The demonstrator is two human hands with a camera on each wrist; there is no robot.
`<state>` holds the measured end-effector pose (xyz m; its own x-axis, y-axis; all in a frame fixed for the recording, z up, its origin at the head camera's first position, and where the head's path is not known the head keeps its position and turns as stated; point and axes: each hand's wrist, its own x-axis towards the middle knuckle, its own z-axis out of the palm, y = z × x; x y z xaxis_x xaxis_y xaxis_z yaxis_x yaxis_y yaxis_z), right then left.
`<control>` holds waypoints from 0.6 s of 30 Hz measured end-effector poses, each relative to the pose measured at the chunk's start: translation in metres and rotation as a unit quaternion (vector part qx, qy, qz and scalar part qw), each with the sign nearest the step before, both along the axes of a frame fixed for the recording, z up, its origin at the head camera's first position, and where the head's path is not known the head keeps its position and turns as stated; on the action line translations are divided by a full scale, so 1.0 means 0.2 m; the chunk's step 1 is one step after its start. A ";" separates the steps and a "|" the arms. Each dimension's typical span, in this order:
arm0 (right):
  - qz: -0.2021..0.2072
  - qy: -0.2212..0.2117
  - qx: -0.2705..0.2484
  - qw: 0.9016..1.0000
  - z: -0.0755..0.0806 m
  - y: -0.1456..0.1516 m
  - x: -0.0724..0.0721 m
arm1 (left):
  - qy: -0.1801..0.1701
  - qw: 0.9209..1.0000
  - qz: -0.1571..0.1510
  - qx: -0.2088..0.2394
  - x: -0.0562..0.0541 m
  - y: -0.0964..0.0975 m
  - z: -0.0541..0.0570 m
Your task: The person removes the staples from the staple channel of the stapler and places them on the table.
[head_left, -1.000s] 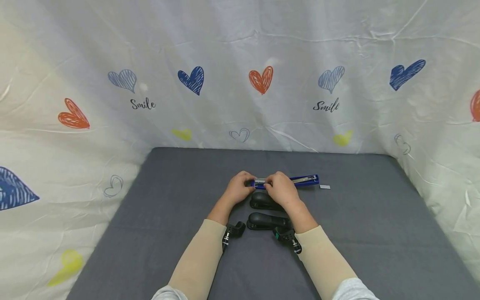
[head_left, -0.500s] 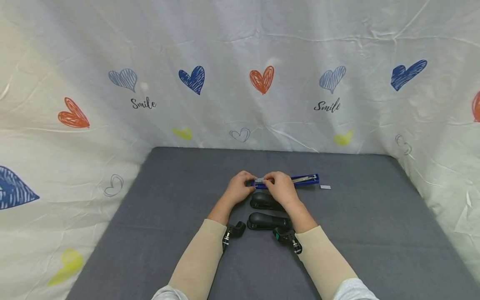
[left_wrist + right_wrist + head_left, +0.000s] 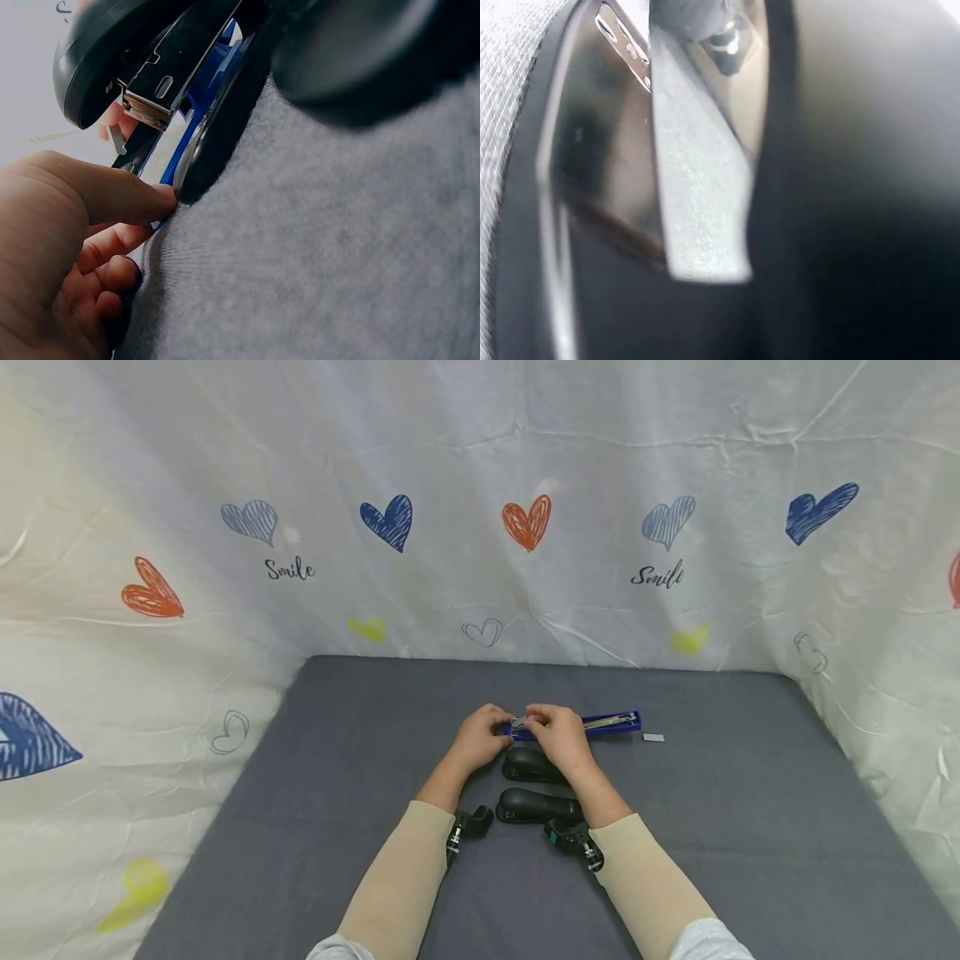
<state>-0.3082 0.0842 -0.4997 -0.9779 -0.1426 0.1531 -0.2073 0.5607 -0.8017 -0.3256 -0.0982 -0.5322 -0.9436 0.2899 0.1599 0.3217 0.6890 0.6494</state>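
A blue stapler (image 3: pixel 628 720) lies opened out across the back of the table, its metal staple channel showing at the right. My left hand (image 3: pixel 477 739) grips its left end, thumb (image 3: pixel 139 196) on the near side in the left wrist view. Above that end, my right hand (image 3: pixel 564 742) pinches a small silver strip of staples (image 3: pixel 518 722) between thumb and fingers. The strip is tilted; in the left wrist view its end hangs below the fingertips. The right hand hides the stapler's middle. The right wrist view shows neither hand, mostly a black stapler close up.
Two black staplers, one nearer the hands (image 3: pixel 529 764) and one closer to the front (image 3: pixel 534 806), lie between the forearms. Another silver staple strip (image 3: pixel 653 737) rests on the grey tabletop (image 3: pixel 735 827) right of the blue stapler. A white printed curtain (image 3: pixel 420 593) stands behind the table.
The staple strip, lying flat over the stapler's left part a second ago, is now tilted up in the right fingers. The right hand has shifted slightly left; the left hand keeps its place.
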 end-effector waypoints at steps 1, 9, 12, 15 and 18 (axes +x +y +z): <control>0.001 0.003 0.003 1.000 0.00 0.00 0.00 | -0.001 1.000 0.000 -0.002 0.00 0.00 0.00; -0.015 0.008 0.005 1.000 0.01 0.00 0.01 | -0.014 1.000 0.007 0.002 0.02 0.01 0.02; -0.020 0.004 -0.001 1.000 0.03 0.00 0.01 | -0.013 1.000 0.008 0.001 0.02 0.01 0.03; -0.023 -0.003 -0.009 1.000 0.05 0.02 0.02 | -0.011 1.000 0.009 0.002 0.03 0.01 0.03; -0.027 -0.011 -0.019 0.999 0.08 0.04 0.03 | -0.007 1.000 0.009 0.003 0.02 0.01 0.02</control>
<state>-0.3026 0.0916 -0.4838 -0.9872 -0.0850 0.1352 -0.1597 0.5396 -0.8266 -0.3210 -0.0962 -0.5279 -0.9509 0.2713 0.1492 0.3003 0.6904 0.6582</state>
